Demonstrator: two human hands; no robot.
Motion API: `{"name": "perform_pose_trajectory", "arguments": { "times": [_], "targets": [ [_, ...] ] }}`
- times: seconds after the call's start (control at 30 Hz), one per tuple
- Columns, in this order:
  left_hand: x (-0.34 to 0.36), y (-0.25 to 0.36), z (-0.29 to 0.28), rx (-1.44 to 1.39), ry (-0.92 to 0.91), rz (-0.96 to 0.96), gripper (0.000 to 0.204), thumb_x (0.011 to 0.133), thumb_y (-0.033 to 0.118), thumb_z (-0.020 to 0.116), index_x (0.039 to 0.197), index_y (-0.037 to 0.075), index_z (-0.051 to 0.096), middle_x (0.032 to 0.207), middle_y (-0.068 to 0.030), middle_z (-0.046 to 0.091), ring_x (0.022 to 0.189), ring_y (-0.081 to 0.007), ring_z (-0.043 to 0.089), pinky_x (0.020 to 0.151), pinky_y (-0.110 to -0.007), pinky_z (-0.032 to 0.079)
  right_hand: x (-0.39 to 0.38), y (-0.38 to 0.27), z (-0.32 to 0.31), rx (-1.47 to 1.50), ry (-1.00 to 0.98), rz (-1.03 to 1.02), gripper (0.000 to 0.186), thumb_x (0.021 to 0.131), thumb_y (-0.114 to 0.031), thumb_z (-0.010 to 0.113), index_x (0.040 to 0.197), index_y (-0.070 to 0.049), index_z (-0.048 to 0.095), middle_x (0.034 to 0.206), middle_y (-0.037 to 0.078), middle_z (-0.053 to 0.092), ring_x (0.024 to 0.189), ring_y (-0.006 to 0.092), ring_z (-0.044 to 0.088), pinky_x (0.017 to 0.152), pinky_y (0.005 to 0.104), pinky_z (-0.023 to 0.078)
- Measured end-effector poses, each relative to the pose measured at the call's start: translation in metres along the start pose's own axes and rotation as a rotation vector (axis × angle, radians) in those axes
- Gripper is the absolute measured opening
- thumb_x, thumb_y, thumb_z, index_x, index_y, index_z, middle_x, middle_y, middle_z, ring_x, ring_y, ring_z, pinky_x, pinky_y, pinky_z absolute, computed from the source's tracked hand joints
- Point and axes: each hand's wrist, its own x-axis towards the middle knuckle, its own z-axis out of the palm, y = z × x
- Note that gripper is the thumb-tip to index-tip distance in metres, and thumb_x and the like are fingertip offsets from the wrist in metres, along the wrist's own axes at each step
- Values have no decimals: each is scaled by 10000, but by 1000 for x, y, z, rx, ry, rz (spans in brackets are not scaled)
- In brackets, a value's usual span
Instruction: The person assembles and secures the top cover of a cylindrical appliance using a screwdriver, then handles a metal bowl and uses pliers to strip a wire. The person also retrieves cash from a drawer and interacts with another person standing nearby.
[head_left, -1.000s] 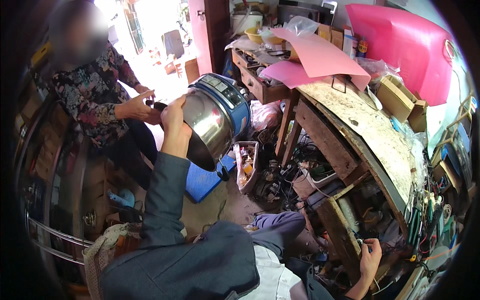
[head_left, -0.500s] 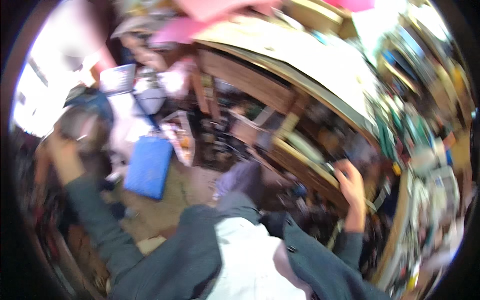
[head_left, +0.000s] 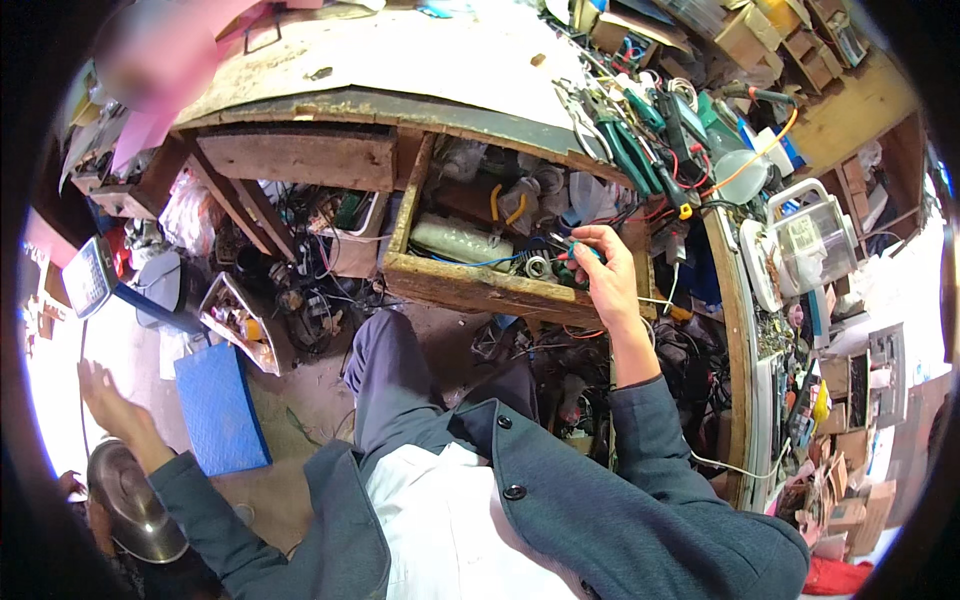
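My left hand (head_left: 125,415) is at the lower left with fingers stretched out, just above a steel pot-like appliance (head_left: 135,500), mostly at the frame's edge. My right hand (head_left: 605,275) reaches into an open wooden drawer (head_left: 470,279) and grips a small teal-and-red handled tool (head_left: 572,256). Inside lie a pale cylinder (head_left: 460,238), a yellow-handled tool (head_left: 508,205), a coil (head_left: 537,266) and wires. A skin-toned part of what seems another person shows at the far left, mostly hidden.
The worn workbench (head_left: 400,55) carries pliers and cutters (head_left: 625,140), cables and a clear plastic container (head_left: 805,240). Below stand a cluttered bin (head_left: 275,355) and tangled cords. A blue board (head_left: 220,410) lies on the floor. Stacked cardboard boxes (head_left: 850,515) crowd the right side.
The view has swung rightward to the bench. My left hand has released the steel appliance, now low at left. My right hand has moved up into the drawer and holds the tool.
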Motion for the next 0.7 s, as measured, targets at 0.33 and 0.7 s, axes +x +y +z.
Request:
{"name": "perform_pose_trajectory", "arguments": {
  "times": [0.33,0.7],
  "targets": [
    [-132,35,169,-226,-720,-56,399,1044,62,497,1433,-25,495,1212,-168,694,981,-200,708,871,-290,564,0,-10,-24,-122,265,-141,298,906,26,610,1202,11,637,1085,85,689,963,122,621,851,279,518],
    [-228,121,275,-379,-1309,204,337,986,-43,477,1263,15,659,1133,-103,733,920,-145,699,843,-286,574,-4,-23,-78,-945,267,-100,261,816,-142,641,1038,-27,713,1029,231,719,989,389,689,894,440,537]
  ]
}}
